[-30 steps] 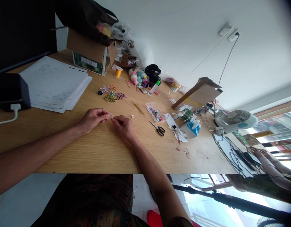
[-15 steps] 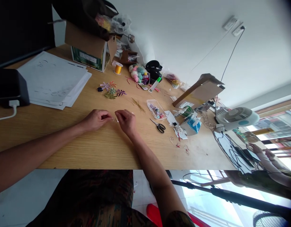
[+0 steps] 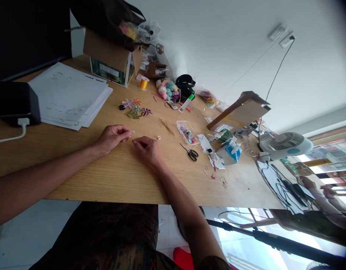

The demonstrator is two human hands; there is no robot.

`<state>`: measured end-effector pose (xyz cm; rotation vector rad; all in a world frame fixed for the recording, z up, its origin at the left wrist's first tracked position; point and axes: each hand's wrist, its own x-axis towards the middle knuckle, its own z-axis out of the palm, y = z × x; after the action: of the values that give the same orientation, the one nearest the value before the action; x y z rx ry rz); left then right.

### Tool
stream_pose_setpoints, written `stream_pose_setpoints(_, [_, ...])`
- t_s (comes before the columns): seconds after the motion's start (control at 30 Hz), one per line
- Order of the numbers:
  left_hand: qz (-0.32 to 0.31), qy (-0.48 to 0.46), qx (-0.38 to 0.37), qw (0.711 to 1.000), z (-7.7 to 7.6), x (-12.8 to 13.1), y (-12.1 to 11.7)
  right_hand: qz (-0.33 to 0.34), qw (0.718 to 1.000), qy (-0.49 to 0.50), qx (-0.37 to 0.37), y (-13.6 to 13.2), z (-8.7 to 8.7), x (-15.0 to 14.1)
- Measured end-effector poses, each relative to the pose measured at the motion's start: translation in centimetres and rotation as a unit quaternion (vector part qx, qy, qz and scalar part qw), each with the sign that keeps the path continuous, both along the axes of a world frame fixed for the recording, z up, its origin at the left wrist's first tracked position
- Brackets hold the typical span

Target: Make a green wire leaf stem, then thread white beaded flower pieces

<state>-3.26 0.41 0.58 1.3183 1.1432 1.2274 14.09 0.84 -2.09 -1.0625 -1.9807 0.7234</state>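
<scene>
Over the wooden table [image 3: 105,180], my left hand [image 3: 112,138] is closed in a pinch on a thin white thread [image 3: 134,133]. The thread bends in a small loop between the two hands. Close by on the right, my right hand [image 3: 147,148] is also closed, thumb against fingers, at the thread's other end. A small pinkish-white spool [image 3: 158,138] lies just beyond my right hand. Ahead of my hands are small looped thread flowers [image 3: 133,108] in purple, orange and green, beside a bundle of golden strands [image 3: 166,126].
Right of my hands lie a clear box of small spools [image 3: 187,133] and black-handled scissors [image 3: 191,153]. Papers [image 3: 68,93] and a black block [image 3: 18,103] are at left. A yellow spool [image 3: 144,83] stands behind. Another person's hands [image 3: 316,185] show at far right.
My hands moved slightly apart and together again, the right hand swinging up, then back down. The thread stays between them. The view shifted a little.
</scene>
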Motion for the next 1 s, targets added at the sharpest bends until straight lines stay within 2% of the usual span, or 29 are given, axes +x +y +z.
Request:
stream_pose_setpoints(0.07, [0.017,0.025,0.005,1.000,-0.3,-0.1,0.2,0.005,1.000,-0.016,0.011,-0.2,0.1,-0.1])
stream_pose_setpoints(0.2, [0.032,0.115,0.061,0.991,-1.2,-0.5,0.6,0.002,0.998,-0.026,0.051,-0.4,0.7,0.0])
stream_pose_setpoints(0.33, [-0.010,0.184,0.094,0.978,-1.8,-0.5,0.7,-0.043,0.996,-0.031,0.071,-0.4,1.3,0.2])
stream_pose_setpoints(0.43, [-0.047,0.199,0.111,0.973,-1.8,-0.2,0.4,-0.080,0.994,-0.012,0.072,0.1,1.4,0.5])
stream_pose_setpoints(0.53, [-0.071,0.187,0.111,0.973,-1.6,0.1,0.2,-0.093,0.994,0.010,0.049,0.6,0.9,0.7])
stream_pose_setpoints(0.7, [-0.083,0.121,0.076,0.986,-1.0,0.0,0.2,-0.063,0.997,0.037,0.002,1.0,0.1,0.7])
stream_pose_setpoints(0.9, [-0.023,0.015,0.020,0.999,0.1,0.1,-0.1,-0.022,0.999,0.023,-0.013,0.1,0.1,0.0])
stream_pose_setpoints(1.0, [0.007,0.011,0.005,1.000,0.1,0.1,0.0,0.003,1.000,0.006,-0.003,-0.2,0.1,-0.1])
